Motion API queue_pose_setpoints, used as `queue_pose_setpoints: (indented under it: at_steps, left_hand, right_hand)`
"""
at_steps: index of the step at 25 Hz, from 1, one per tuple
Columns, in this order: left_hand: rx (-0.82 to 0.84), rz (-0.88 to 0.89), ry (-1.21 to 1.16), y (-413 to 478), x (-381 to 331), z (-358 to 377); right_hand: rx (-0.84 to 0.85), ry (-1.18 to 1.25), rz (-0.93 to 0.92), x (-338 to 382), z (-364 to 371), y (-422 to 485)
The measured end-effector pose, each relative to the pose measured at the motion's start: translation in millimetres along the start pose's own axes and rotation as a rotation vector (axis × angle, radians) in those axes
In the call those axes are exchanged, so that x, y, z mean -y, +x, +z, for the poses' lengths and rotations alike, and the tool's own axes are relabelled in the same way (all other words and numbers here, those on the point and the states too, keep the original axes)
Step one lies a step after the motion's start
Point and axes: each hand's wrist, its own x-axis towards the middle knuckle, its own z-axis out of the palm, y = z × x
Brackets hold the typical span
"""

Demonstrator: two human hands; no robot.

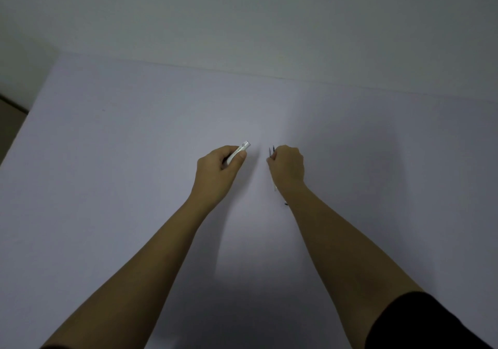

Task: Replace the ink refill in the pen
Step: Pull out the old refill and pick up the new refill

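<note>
My left hand is closed around a white pen barrel, whose open end sticks out past the thumb toward the upper right. My right hand is a fist around thin ink refills; dark tips poke out above the fingers, and a pale length shows below the hand beside the wrist. The two hands hover a short gap apart over the middle of the pale table. How many refills the right hand holds is hard to tell.
The table's far edge meets a plain wall. Its left edge drops off to a dark floor at the far left. A black sleeve covers my right upper arm at the bottom right.
</note>
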Motion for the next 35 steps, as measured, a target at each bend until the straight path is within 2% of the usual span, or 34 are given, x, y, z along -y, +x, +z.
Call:
queue_pose_setpoints:
  at_steps: [5,8,12,17,20,26,30,35]
  left_hand:
    - [0.005,0.015,-0.001,-1.4,0.2,2.3]
    - [0.005,0.012,-0.008,-1.2,-0.5,1.2]
    - [0.002,0.018,0.014,1.3,-3.2,-3.3]
    - [0.026,0.016,0.066,-1.1,-5.3,-7.3]
    - [0.073,0.061,0.114,-8.4,-11.1,-7.4]
    - [0.235,0.151,0.186,-32.4,-22.9,-0.5]
    - [0.263,0.167,0.166,-47.2,-31.9,0.5]
    - [0.266,0.181,0.112,-62.8,-41.5,-0.9]
  right_hand:
    - [0.001,0.009,0.048,0.4,-0.2,-2.7]
    - [-0.001,0.105,0.111,3.1,-2.1,-4.1]
    - [0.034,0.352,0.197,12.5,-19.8,-3.4]
    - [0.139,0.846,0.311,4.8,-55.9,-15.3]
    - [0.155,1.065,0.284,-2.0,-85.1,-34.9]
    - [0.002,1.348,0.207,-18.1,-114.2,-81.6]
    - [-0.083,1.457,0.16,-19.4,-121.9,-103.4]
    - [-0.115,1.469,0.12,-16.9,-123.4,-119.2]
